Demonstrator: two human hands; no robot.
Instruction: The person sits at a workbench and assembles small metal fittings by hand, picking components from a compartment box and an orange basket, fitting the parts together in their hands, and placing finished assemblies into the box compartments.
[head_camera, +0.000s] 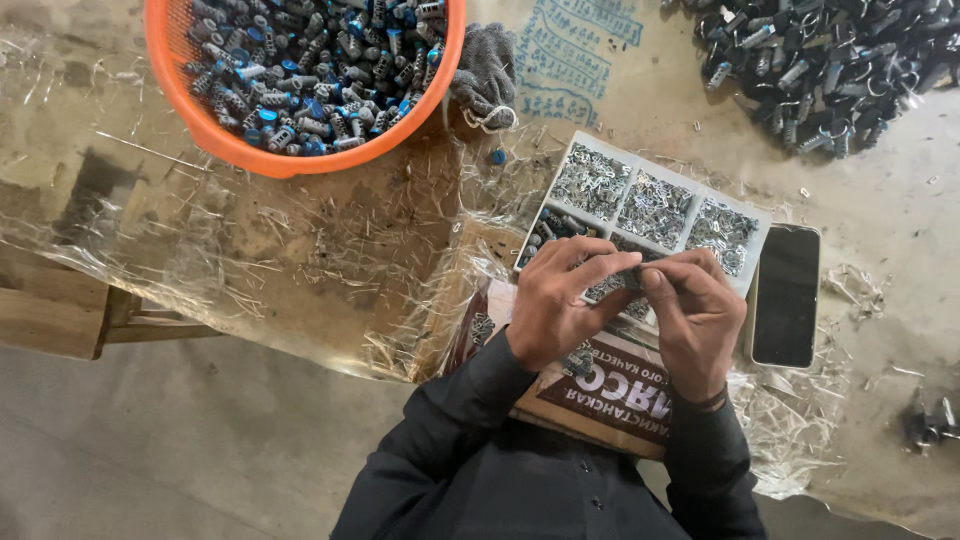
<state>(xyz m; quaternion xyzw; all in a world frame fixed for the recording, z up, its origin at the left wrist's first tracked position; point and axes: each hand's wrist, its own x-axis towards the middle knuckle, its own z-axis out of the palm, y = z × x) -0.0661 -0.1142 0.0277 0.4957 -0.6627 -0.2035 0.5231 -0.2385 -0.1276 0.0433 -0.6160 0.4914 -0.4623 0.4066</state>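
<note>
My left hand and my right hand meet fingertip to fingertip just above the near edge of a white compartment tray. Both pinch a small grey metal part between thumbs and forefingers; most of it is hidden by the fingers. The tray's compartments hold heaps of tiny silvery metal pieces, and one holds dark blue parts. Under my wrists lies a brown printed cardboard box. Dark sleeves cover both arms.
An orange basin of blue and grey cylindrical parts stands at the top left, with a grey knit glove beside it. A black phone lies right of the tray. A pile of dark metal parts sits top right. A wooden bench is at the left.
</note>
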